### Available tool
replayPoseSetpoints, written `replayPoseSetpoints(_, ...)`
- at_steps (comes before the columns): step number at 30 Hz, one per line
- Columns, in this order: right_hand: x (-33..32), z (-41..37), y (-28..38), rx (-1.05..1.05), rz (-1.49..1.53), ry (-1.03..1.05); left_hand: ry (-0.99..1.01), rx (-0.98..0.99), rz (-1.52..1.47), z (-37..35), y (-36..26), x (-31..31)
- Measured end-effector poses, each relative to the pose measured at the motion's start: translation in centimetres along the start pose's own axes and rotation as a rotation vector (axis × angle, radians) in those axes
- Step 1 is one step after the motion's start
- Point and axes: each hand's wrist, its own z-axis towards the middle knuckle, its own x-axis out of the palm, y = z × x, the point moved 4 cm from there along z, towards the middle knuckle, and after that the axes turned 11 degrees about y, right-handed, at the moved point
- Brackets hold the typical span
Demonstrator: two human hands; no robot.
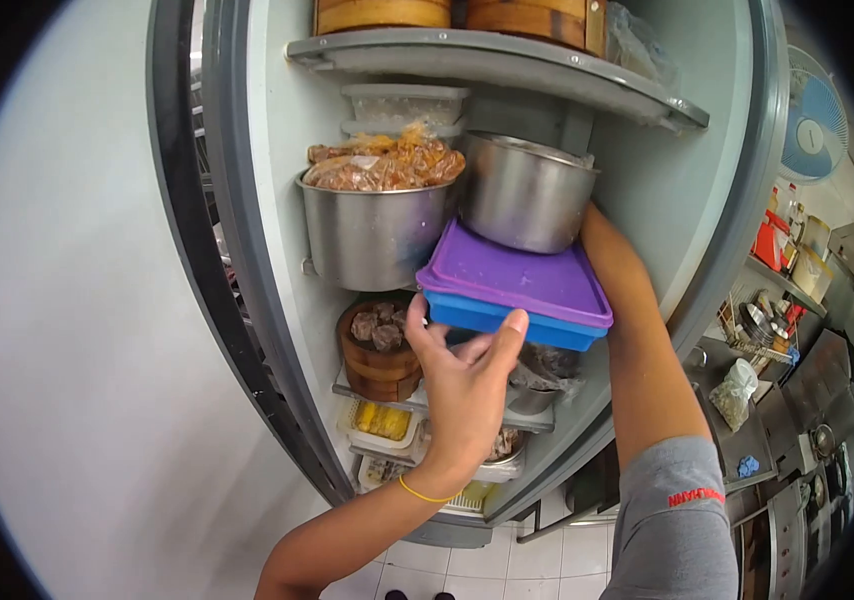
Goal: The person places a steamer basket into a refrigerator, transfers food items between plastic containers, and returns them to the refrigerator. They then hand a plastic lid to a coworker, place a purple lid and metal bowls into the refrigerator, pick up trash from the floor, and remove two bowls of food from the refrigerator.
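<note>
A blue plastic food container with a purple lid sits tilted in the open fridge, under a round steel pot that rests partly on the lid. My left hand grips the container's near edge, thumb at its front and fingers at the left corner and underneath. My right arm reaches in along the right side, past the container; my right hand is hidden behind the steel pot. Touching distance to the left stands a larger steel pot, topped with plastic bags of orange-brown food.
Bamboo steamers stand on the upper shelf. Below, another steamer holds dark lumps, near a tray of yellow food. The fridge door fills the left. At right are a fan and a kitchen counter.
</note>
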Motion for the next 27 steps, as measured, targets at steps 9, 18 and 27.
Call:
replayPoseSetpoints(9,-0.9,0.9,-2.9,-0.026,-0.070,0.005,-0.047,0.571,1.140,0.7,-2.7,-2.3)
replayPoseSetpoints(18,-1.3,-2.1,-4.2,-0.050,-0.148,-0.033,0.269,0.955,1.644,2.0,-2.6,-0.4)
replayPoseSetpoints(27,6.0,11.3,5.4,-0.046,-0.224,-0.032,0.259,0.990,1.715,3.4,-2.2,0.4)
